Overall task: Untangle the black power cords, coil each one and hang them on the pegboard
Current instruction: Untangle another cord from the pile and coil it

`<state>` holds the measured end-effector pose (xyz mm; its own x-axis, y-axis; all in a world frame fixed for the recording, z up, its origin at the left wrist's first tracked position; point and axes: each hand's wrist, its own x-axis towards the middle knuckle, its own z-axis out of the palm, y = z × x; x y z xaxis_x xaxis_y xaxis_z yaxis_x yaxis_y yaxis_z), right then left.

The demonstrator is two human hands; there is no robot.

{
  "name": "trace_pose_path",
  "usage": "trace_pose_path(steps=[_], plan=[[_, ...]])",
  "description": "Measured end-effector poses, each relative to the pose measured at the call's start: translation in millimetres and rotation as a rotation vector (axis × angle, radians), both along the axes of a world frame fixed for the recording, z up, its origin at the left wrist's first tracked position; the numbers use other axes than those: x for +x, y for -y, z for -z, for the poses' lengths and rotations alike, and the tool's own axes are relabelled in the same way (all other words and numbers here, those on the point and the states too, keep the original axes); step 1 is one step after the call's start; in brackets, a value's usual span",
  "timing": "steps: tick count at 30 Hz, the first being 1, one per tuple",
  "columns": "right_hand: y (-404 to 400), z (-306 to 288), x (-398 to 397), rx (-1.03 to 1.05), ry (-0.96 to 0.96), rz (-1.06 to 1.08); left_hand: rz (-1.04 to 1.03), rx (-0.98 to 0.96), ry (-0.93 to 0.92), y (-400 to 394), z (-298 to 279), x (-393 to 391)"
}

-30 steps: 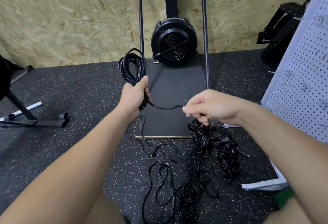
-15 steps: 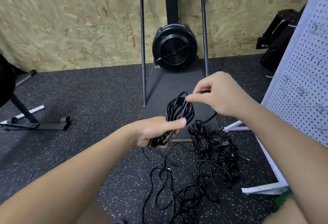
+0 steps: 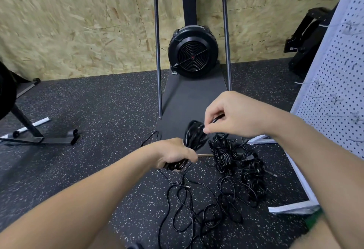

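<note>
My left hand [image 3: 173, 155] grips a coil of black power cord [image 3: 194, 136] by its lower part, the loops standing up above my fist. Just above and to the right, my right hand [image 3: 230, 117] pinches the loose end of that same cord at the top of the coil. On the floor below lies a tangle of loose black cords [image 3: 197, 207], with denser bundled cords [image 3: 240, 166] to its right. The white pegboard [image 3: 338, 91] with metal hooks stands at the right edge.
A fan-wheel exercise machine [image 3: 193, 51] with a dark footboard and two upright bars stands straight ahead against the chipboard wall. A black stand with feet [image 3: 39, 138] sits at the left. The pegboard's white base frame [image 3: 291, 207] lies on the speckled rubber floor at the right.
My left hand lowered the coil from in front of the machine down toward the floor cords. My right hand rose from the bundles and brought the cord end onto the coil's top.
</note>
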<state>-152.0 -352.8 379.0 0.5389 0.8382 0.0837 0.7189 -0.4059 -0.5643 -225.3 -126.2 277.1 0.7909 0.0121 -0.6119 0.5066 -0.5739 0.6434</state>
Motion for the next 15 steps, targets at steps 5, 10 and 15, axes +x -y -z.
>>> trace_pose_path(steps=[5,10,15], plan=[[-14,16,7,0.071,-0.021,0.018,0.372,0.235,0.113,21,0,-8],[-13,41,20,0.090,-0.214,0.017,0.676,0.343,0.314,28,-10,-20],[3,56,39,0.176,-0.390,0.116,0.587,0.286,0.513,25,-38,-28]])
